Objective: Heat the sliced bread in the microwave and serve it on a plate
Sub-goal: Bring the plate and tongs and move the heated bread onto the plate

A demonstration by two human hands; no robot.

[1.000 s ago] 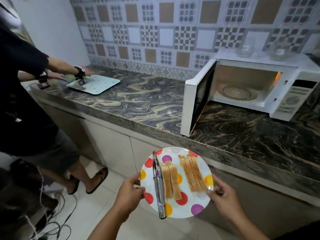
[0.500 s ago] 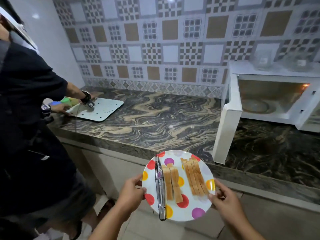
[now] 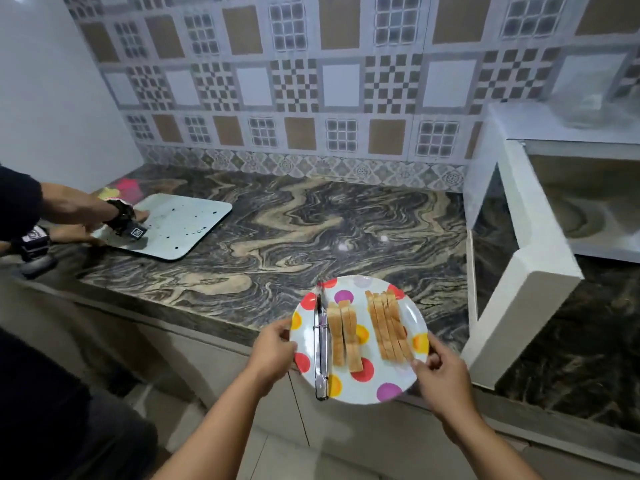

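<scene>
While held level over the near edge of the counter (image 3: pixel 277 233), plate (image 3: pixel 391 374) carries bread in two groups: left group (image 3: pixel 343 336) of about three slices, count unsure because edges overlap, right group (image 3: pixel 389 327) of about five, likewise hard to separate. Alongside the left group, one pair of metal tongs (image 3: pixel 321 351), lying lengthwise with its end past the near rim. One plate only, white with coloured dots.

Left hand (image 3: pixel 272 351) grips the left rim, thumb on top; right hand (image 3: pixel 443 372) pinches the right rim, fingers curled under. Both carrying, neither free.

Judged by the layout: bread looks toasted-brown, microwave (image 3: pixel 519 216) stands at far right with its door (image 3: pixel 498 303) swung open and its cavity showing no dish, so heating seems done and bread already plated. Left to do, probably: set the plate down on the counter and close the door. Cannot confirm warmth from sight.

Further left on the counter, one pale board (image 3: pixel 176 230) with dark specks, and two hands of a second person (image 3: pixel 135 216) at its left end.
</scene>
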